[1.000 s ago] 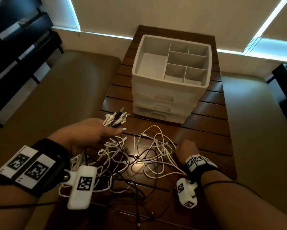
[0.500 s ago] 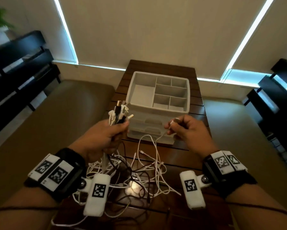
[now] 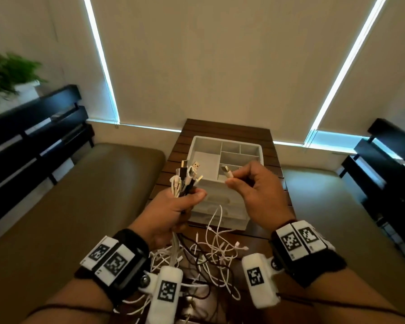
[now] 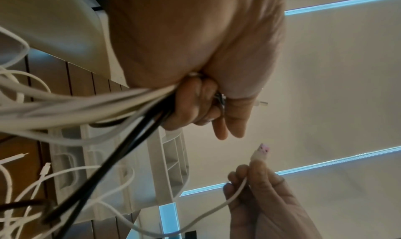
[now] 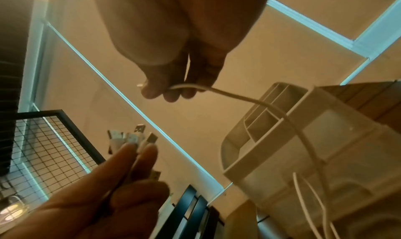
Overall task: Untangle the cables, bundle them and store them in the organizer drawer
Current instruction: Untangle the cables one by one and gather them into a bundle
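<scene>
My left hand (image 3: pixel 185 202) grips a bunch of white and black cable ends (image 3: pixel 186 178), plugs pointing up, in front of the white organizer (image 3: pixel 225 146). In the left wrist view the same cables (image 4: pixel 91 109) trail from that fist toward the table. My right hand (image 3: pixel 239 181) pinches one white cable's USB plug (image 3: pixel 227 172) just right of the bunch; its cord (image 5: pixel 243 97) hangs down to the tangle (image 3: pixel 211 256) of white and black cables on the wooden table (image 3: pixel 229 128). The organizer's drawers (image 3: pixel 220 213) sit shut below its open top tray.
Tan cushioned benches (image 3: pixel 84 202) flank the narrow table on both sides. Black slatted furniture (image 3: pixel 33 127) stands at far left and at far right (image 3: pixel 388 164). A green plant (image 3: pixel 7 73) sits at upper left. Closed window blinds fill the back wall.
Both hands have risen from the table. The right hand picked a white cable end out of the tangle and brought it up beside the left hand's bunch; the view tilted upward.
</scene>
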